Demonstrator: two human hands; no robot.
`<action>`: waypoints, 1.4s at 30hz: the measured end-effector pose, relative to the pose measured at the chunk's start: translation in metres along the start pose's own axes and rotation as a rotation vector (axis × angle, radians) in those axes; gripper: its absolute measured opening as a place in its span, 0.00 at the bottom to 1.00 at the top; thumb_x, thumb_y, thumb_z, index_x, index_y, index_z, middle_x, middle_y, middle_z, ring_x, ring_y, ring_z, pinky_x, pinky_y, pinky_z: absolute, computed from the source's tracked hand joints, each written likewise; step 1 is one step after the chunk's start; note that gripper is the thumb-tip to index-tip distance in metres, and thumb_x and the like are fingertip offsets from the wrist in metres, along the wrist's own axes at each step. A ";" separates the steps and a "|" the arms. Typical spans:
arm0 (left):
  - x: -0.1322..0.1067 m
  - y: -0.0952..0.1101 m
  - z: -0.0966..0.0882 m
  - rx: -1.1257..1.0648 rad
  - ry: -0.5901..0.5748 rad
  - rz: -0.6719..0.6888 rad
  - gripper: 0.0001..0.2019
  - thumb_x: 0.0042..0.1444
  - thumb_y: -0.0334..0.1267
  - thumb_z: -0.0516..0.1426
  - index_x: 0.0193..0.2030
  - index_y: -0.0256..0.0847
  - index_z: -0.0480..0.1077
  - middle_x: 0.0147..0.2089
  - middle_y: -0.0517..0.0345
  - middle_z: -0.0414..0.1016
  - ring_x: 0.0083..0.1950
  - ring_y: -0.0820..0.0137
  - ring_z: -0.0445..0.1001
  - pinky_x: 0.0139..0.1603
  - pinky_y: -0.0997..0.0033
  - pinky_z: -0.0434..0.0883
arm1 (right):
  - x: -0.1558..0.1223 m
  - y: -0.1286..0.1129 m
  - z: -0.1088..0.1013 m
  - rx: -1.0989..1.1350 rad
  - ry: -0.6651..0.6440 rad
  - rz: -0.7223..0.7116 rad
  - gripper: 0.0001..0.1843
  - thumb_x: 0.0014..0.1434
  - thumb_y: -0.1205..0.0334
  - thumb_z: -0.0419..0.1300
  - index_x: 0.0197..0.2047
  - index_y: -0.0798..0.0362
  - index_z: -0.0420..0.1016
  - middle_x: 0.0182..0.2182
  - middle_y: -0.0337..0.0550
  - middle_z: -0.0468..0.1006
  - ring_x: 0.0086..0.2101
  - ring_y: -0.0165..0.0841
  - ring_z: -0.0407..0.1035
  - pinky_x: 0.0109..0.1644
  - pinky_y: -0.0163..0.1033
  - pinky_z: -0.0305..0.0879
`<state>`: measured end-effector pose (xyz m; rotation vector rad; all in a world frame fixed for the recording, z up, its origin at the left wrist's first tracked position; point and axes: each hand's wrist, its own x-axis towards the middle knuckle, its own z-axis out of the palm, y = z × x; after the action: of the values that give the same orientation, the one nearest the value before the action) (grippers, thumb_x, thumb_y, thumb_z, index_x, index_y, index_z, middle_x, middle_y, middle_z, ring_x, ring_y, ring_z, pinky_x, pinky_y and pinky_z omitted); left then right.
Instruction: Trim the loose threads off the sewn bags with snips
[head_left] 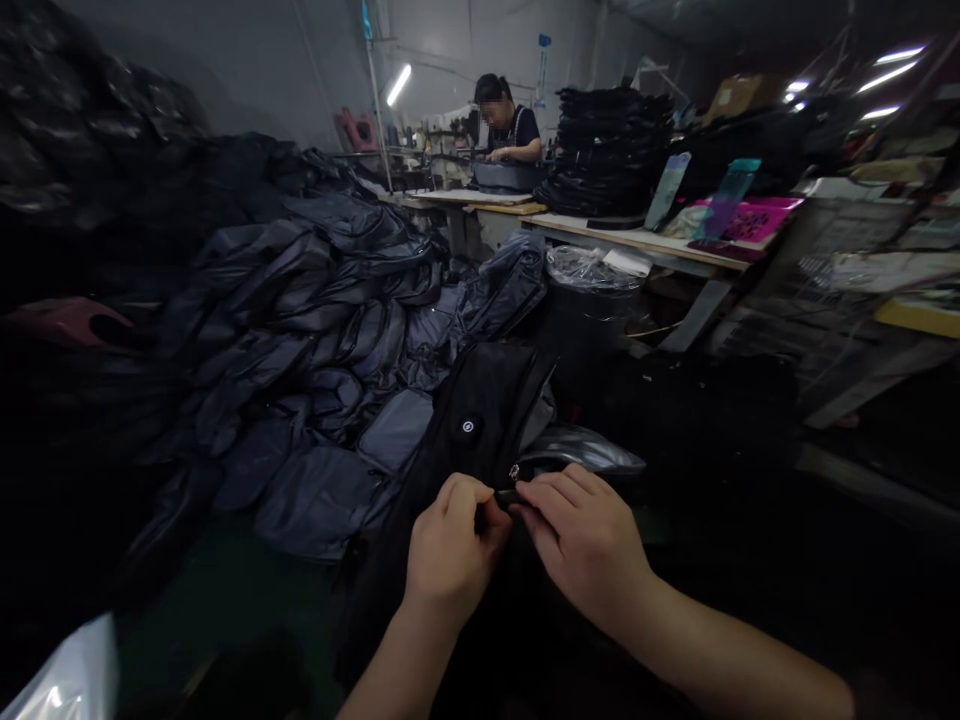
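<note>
A black backpack (487, 385) with a round white logo lies in front of me, its far end pointing away. My left hand (454, 540) is closed, thumb and forefinger pinching a dark strip at the bag's edge. From the other side my right hand (581, 535) pinches the same strip, fingertips close to those of the left. Just above the fingertips sits a small shiny metal piece (514, 471), which looks like a zipper slider. Grey shiny lining (581, 447) spreads out at the bag's right side. The lower part of the bag fades into shadow.
A large heap of dark grey bags (322, 300) fills the left. Behind it, a person (514, 130) works at a sewing table (480, 198). Stacked black pieces (611, 150), bottles (731, 195) and a pink basket (765, 218) stand on the tables. Clear plastic (71, 675) lies bottom left.
</note>
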<state>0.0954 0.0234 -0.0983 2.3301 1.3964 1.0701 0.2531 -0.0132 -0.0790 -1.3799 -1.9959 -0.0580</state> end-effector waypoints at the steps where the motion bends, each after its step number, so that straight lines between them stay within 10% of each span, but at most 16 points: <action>1: 0.000 0.000 0.000 0.002 0.001 0.003 0.05 0.51 0.28 0.54 0.30 0.42 0.62 0.30 0.61 0.68 0.30 0.74 0.68 0.31 0.75 0.64 | 0.000 0.001 0.001 0.021 -0.001 0.006 0.09 0.60 0.68 0.55 0.43 0.54 0.73 0.35 0.46 0.77 0.36 0.37 0.66 0.40 0.44 0.63; 31: 0.002 -0.007 0.015 -0.044 0.042 0.036 0.04 0.51 0.28 0.54 0.30 0.40 0.63 0.29 0.61 0.66 0.29 0.74 0.67 0.29 0.75 0.64 | -0.002 0.011 0.013 0.044 0.068 0.044 0.07 0.60 0.68 0.56 0.41 0.54 0.73 0.33 0.43 0.77 0.36 0.35 0.67 0.43 0.43 0.64; 42: -0.002 -0.010 0.033 -0.200 0.154 -0.148 0.02 0.51 0.30 0.54 0.31 0.40 0.65 0.28 0.62 0.66 0.28 0.75 0.68 0.30 0.75 0.67 | -0.012 0.038 0.009 0.384 -0.028 0.590 0.13 0.55 0.51 0.60 0.34 0.52 0.70 0.28 0.42 0.75 0.28 0.34 0.69 0.33 0.38 0.66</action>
<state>0.1109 0.0327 -0.1277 2.0094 1.4158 1.3014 0.2823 -0.0030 -0.1048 -1.6437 -1.4468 0.5812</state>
